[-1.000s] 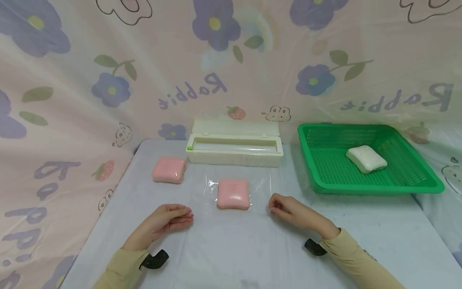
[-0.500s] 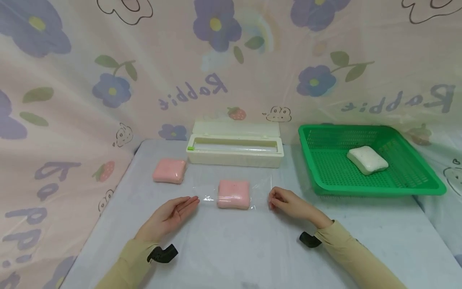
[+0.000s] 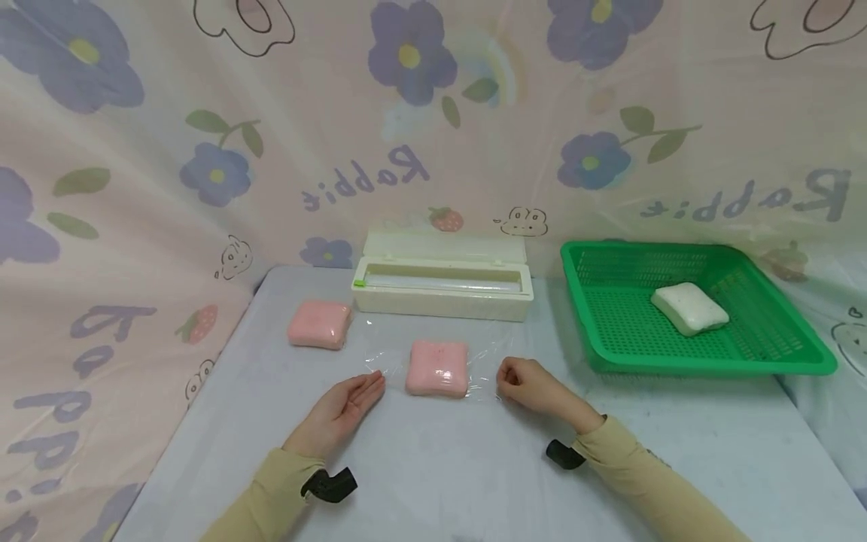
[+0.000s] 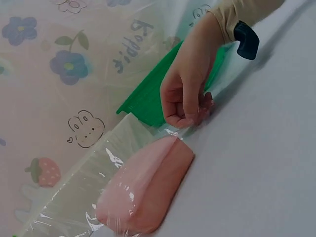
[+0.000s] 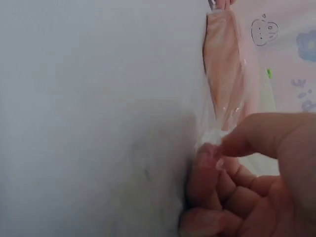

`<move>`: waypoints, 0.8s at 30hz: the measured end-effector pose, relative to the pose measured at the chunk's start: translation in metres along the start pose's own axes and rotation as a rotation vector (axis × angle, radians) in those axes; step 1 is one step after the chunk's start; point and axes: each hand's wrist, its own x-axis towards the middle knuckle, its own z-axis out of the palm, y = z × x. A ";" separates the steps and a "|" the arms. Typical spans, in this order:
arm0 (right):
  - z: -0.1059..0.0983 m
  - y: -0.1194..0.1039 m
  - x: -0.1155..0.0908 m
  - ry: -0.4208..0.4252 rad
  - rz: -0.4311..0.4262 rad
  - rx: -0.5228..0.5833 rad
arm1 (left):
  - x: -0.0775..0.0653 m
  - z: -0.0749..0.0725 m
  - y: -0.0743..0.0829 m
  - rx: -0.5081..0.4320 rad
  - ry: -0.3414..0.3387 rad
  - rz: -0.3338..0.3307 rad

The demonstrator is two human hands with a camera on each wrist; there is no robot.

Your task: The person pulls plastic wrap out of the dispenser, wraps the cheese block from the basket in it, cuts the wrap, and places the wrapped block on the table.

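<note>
In the head view a pink pillow-shaped block (image 3: 437, 369) sits mid-table, with clear cling film (image 3: 484, 361) spread over it and out to both sides. My right hand (image 3: 531, 384) is at the film's right edge; in the right wrist view its thumb and forefinger pinch the gathered film (image 5: 210, 133). At the lower left of the block my left hand (image 3: 342, 410) has its fingers nearly straight, and the tips come together with the thumb on the film's left edge. The left wrist view shows glints of film across the block (image 4: 145, 185) and the right hand (image 4: 187, 86) beyond it.
Behind the block stands a cream cling-film dispenser (image 3: 443, 303) with its lid raised. Another pink block (image 3: 320, 324) lies on the left. At the right a green basket (image 3: 711, 365) holds a white block (image 3: 689, 309). A patterned curtain (image 3: 474, 150) surrounds the table.
My left hand has moved right and forward, closer to the pink block, at the film's left edge. The right hand has shifted slightly left, and the film's left side now lies differently.
</note>
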 end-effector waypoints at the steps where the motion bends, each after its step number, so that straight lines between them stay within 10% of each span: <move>1: 0.001 -0.002 -0.001 0.011 0.006 -0.013 | 0.000 0.000 -0.001 0.030 -0.006 0.009; 11: -0.001 -0.009 -0.009 0.108 0.139 -0.157 | -0.002 0.007 0.003 0.226 -0.020 0.060; 24: -0.022 0.004 -0.013 0.095 -0.060 -0.026 | -0.014 0.009 0.018 0.339 0.079 0.189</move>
